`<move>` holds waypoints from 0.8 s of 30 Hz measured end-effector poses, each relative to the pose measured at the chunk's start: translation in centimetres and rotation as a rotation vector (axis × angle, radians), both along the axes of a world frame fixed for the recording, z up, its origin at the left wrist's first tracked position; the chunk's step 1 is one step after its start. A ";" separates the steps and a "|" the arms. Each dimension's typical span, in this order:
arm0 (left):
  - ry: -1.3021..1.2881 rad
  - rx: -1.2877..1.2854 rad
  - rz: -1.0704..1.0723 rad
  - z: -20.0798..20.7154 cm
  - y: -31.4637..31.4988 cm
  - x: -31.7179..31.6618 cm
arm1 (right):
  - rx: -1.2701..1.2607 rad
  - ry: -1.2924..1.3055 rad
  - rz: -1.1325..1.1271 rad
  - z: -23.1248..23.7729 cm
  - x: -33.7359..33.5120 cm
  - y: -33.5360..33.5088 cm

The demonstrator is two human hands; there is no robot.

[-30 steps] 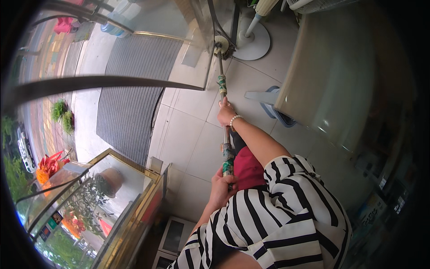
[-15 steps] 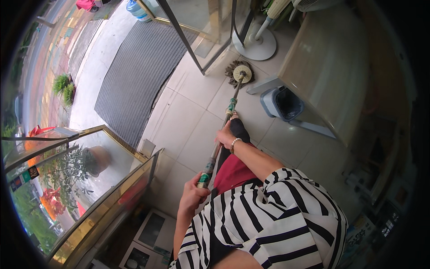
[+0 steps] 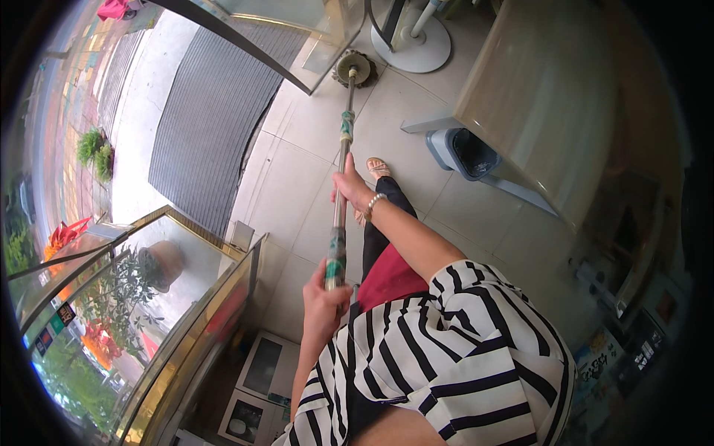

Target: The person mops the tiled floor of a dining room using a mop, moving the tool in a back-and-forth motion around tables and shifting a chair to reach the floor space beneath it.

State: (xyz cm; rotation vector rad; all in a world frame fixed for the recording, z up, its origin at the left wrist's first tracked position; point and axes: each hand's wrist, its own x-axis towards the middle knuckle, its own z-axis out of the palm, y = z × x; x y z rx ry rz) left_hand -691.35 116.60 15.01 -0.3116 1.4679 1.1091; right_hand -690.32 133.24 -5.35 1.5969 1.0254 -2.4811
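Observation:
A long-handled mop (image 3: 340, 214) stretches away from my body over the tiled floor. Its round head (image 3: 352, 67), a pale disc with dark grey-brown strands, lies on the tiles close to the foot of the glass door. My left hand (image 3: 326, 299) is wrapped round the upper end of the handle, by a green band. Farther down the metal pole, my right hand (image 3: 352, 186) grips it, a beaded bracelet on the wrist. One sandalled foot (image 3: 378, 167) shows to the right of the pole; the other is partly hidden behind my right hand and wrist.
A glass door (image 3: 297, 70) stands open at the far left of the mop head, and a white fan base (image 3: 413, 48) sits to its right. A grey bin (image 3: 472, 154) is under the table (image 3: 535, 97). Outside lies a ribbed grey mat (image 3: 212, 119); another framed glass door (image 3: 178, 320) is at left.
The mop head has slid left and farther away, from beside the table leg to the glass door. Both hands still grip the handle; my right hand has moved forward and left. A foot has come into clearer view.

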 end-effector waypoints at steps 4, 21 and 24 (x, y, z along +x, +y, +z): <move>-0.241 -0.001 0.112 -5.3 5.2 -0.3 | 0.138 -0.353 0.375 -4.0 -3.2 5.3; -0.172 -0.257 -0.598 -1.4 3.7 -5.3 | -0.044 -0.362 0.025 -8.2 4.6 0.4; -0.047 -0.248 -0.753 -1.7 8.0 -7.5 | -0.171 -0.407 -0.190 -4.8 3.3 5.1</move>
